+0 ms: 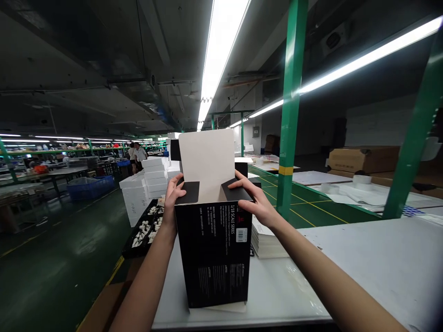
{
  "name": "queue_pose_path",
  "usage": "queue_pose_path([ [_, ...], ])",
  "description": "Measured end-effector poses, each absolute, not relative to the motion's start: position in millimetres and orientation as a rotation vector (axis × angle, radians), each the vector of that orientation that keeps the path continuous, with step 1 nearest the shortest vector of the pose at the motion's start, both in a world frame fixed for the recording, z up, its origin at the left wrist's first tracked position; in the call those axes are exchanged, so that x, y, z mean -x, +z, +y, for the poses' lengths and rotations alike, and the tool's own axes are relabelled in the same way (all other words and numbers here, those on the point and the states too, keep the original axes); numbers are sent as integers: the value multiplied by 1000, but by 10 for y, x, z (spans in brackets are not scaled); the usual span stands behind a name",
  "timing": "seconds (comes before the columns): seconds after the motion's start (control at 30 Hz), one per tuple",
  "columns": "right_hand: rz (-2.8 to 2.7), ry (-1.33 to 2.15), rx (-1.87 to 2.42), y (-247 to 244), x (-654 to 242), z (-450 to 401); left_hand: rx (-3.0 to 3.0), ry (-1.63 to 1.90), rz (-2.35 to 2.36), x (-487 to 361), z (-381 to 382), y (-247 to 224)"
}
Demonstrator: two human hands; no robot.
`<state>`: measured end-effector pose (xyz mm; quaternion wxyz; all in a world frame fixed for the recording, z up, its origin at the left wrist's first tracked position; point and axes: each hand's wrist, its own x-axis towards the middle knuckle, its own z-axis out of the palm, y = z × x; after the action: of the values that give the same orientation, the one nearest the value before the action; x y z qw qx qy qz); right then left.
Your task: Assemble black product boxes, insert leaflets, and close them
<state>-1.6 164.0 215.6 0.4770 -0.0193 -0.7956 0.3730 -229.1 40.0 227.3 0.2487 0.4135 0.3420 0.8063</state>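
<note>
A tall black box with white print and a barcode label stands upright on the white table. Its big top flap, white on the inside, is raised at the far side. Two small black side flaps fold inward over the opening. My left hand grips the box's upper left edge, fingers bent by the left flap. At the upper right, my right hand holds the box corner, with fingers over the right flap and the thumb near the front edge.
Behind the box on the right lies a stack of white sheets. Left of it are a black tray of small white parts and stacked white boxes. A green post rises at right. Two people stand far off.
</note>
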Motion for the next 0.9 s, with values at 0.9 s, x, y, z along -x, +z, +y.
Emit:
queue_pose_path([
  [0.9, -2013, 748, 184, 2272, -122, 1585, -2114, 1905, 1150, 2538, 266, 2228],
])
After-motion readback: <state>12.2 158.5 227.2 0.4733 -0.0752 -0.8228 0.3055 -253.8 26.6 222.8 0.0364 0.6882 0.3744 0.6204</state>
